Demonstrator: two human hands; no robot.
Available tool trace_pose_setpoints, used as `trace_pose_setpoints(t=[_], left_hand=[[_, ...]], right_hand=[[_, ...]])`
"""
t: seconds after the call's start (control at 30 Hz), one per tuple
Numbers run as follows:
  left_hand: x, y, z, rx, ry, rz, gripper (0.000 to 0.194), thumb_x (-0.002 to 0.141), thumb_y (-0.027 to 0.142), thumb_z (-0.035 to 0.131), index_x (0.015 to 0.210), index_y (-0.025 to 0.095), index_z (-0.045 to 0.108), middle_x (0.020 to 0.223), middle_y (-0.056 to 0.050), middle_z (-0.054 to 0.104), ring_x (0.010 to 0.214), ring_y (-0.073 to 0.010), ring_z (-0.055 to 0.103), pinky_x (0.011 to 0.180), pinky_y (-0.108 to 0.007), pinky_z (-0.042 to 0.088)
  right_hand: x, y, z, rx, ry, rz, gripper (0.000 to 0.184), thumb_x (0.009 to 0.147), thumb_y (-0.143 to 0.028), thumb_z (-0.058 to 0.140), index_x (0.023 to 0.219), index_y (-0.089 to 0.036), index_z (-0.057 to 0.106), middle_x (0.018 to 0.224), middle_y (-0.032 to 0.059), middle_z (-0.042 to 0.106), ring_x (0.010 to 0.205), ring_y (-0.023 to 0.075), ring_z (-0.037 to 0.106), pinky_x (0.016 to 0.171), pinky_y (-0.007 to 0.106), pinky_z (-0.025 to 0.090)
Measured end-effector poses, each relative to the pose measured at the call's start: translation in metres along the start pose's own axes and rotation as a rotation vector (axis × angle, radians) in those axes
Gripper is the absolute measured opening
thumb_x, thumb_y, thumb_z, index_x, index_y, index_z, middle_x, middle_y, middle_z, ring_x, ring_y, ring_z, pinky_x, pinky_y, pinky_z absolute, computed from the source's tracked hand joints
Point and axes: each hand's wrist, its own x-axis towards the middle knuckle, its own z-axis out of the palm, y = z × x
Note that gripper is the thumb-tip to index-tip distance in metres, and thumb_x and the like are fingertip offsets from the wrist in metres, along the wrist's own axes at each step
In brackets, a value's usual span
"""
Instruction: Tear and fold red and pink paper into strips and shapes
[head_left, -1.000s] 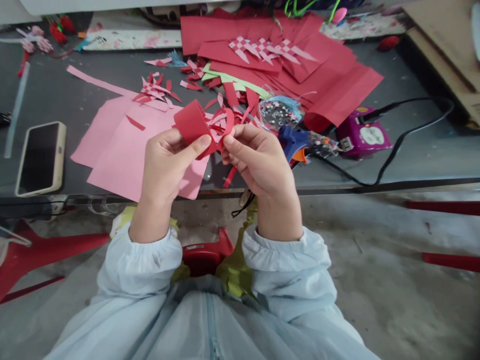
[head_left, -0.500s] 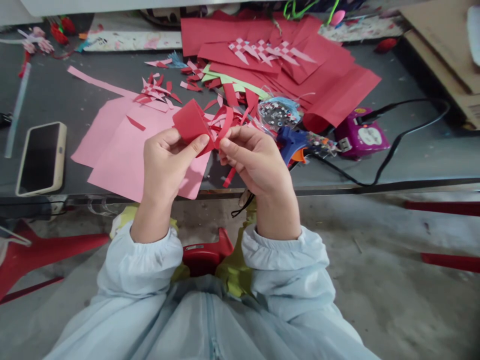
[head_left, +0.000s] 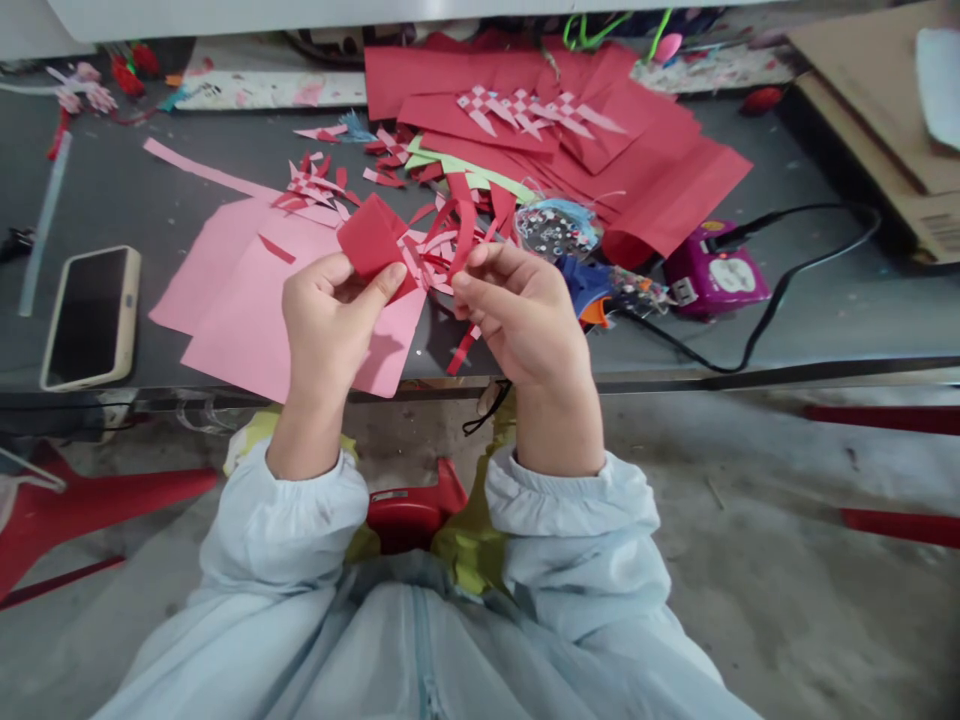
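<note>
In the head view, the left hand (head_left: 330, 315) pinches a folded red paper (head_left: 373, 235) above pink sheets (head_left: 240, 290) on the counter (head_left: 675, 335), and the right hand (head_left: 525, 305), fingers curled inward, grips a red strip (head_left: 463, 235) beside it.

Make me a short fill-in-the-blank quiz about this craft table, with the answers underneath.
The left hand holds folded paper coloured ____.
The phone lies to the person's ____ of the pink sheets.
The black cable plugs into a box coloured ____.

Missing words: red; left; purple.
</note>
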Motion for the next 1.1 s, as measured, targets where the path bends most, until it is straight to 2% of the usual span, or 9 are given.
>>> trace_pose_setpoints(t=[0.17, 0.3, 0.4, 0.5, 0.6, 0.7, 0.9, 0.97, 1.1], left_hand=[[0.007, 0.000, -0.013, 0.192, 0.032, -0.009, 0.008, 0.077, 0.024, 0.077, 0.076, 0.019, 0.071, 0.069, 0.002, 0.068, 0.064, -0.0147, 0.062, 0.061, -0.026, 0.049], [0.013, 0.001, -0.024, 0.318, 0.054, 0.003, 0.004, 0.078, 0.018, 0.073, 0.078, 0.019, 0.068, 0.071, 0.002, 0.066, 0.066, -0.0150, 0.061, 0.065, -0.028, 0.050], [0.016, 0.001, -0.034, 0.389, 0.058, 0.002, 0.004, 0.079, 0.018, 0.071, 0.080, 0.020, 0.067, 0.074, 0.001, 0.064, 0.069, -0.0155, 0.062, 0.073, -0.030, 0.053], [0.019, -0.002, -0.043, 0.384, 0.054, 0.020, 0.011, 0.080, 0.017, 0.068, 0.091, 0.020, 0.068, 0.082, 0.000, 0.067, 0.073, -0.0157, 0.065, 0.078, -0.032, 0.055], [0.022, -0.010, -0.051, 0.325, 0.065, 0.046, 0.026, 0.082, 0.016, 0.065, 0.107, 0.021, 0.068, 0.090, -0.001, 0.070, 0.077, -0.0160, 0.067, 0.079, -0.031, 0.056], [0.026, -0.017, -0.058, 0.271, 0.090, 0.054, 0.040, 0.081, 0.013, 0.065, 0.120, 0.021, 0.065, 0.096, -0.002, 0.072, 0.081, -0.0169, 0.068, 0.079, -0.031, 0.057], [0.030, -0.031, -0.065, 0.171, 0.181, 0.068, 0.052, 0.078, 0.010, 0.066, 0.128, 0.023, 0.061, 0.101, -0.002, 0.071, 0.082, -0.0166, 0.068, 0.078, -0.032, 0.059], [0.032, -0.037, -0.066, 0.122, 0.238, 0.057, 0.052, 0.078, 0.013, 0.067, 0.129, 0.021, 0.060, 0.100, -0.003, 0.070, 0.083, -0.0171, 0.068, 0.080, -0.033, 0.059], [0.037, -0.045, -0.067, 0.048, 0.269, 0.018, 0.056, 0.080, 0.016, 0.067, 0.134, 0.021, 0.055, 0.095, -0.003, 0.068, 0.080, -0.0161, 0.067, 0.074, -0.030, 0.059]], right_hand=[[-0.002, -0.013, -0.013, -0.135, 0.114, -0.110, 0.016, 0.076, -0.022, 0.075, 0.085, -0.026, 0.063, 0.077, -0.0027, 0.058, 0.063, 0.0090, 0.054, 0.057, 0.024, 0.049], [-0.008, -0.024, -0.024, -0.180, 0.196, -0.164, 0.019, 0.072, -0.013, 0.070, 0.086, -0.026, 0.065, 0.075, -0.0037, 0.059, 0.058, 0.0075, 0.051, 0.054, 0.022, 0.047], [-0.011, -0.030, -0.030, -0.295, 0.181, -0.156, 0.018, 0.074, -0.011, 0.067, 0.084, -0.025, 0.064, 0.074, -0.0034, 0.059, 0.059, 0.0082, 0.052, 0.055, 0.023, 0.047], [-0.006, -0.036, -0.028, -0.432, 0.145, -0.170, 0.018, 0.075, -0.008, 0.066, 0.083, -0.024, 0.064, 0.073, -0.0028, 0.059, 0.064, 0.0096, 0.057, 0.060, 0.024, 0.049], [0.013, -0.044, -0.018, -0.545, 0.099, -0.227, 0.019, 0.076, -0.005, 0.064, 0.083, -0.023, 0.065, 0.076, -0.0022, 0.061, 0.069, 0.0099, 0.060, 0.067, 0.025, 0.052], [0.045, -0.046, -0.006, -0.626, 0.054, -0.267, 0.025, 0.078, 0.002, 0.060, 0.085, -0.022, 0.066, 0.073, -0.0032, 0.061, 0.067, 0.0081, 0.058, 0.067, 0.024, 0.050], [0.112, -0.051, 0.013, -0.764, 0.070, -0.261, 0.033, 0.079, 0.010, 0.056, 0.081, -0.021, 0.064, 0.068, -0.0049, 0.056, 0.060, 0.0077, 0.050, 0.066, 0.026, 0.048], [0.125, -0.061, 0.017, -0.748, 0.085, -0.308, 0.033, 0.081, 0.010, 0.056, 0.085, -0.022, 0.064, 0.068, -0.0046, 0.056, 0.060, 0.0087, 0.049, 0.068, 0.027, 0.048], [0.133, -0.086, 0.024, -0.709, 0.097, -0.434, 0.031, 0.085, 0.006, 0.060, 0.087, -0.026, 0.062, 0.067, -0.0040, 0.057, 0.065, 0.0105, 0.051, 0.072, 0.027, 0.048]])
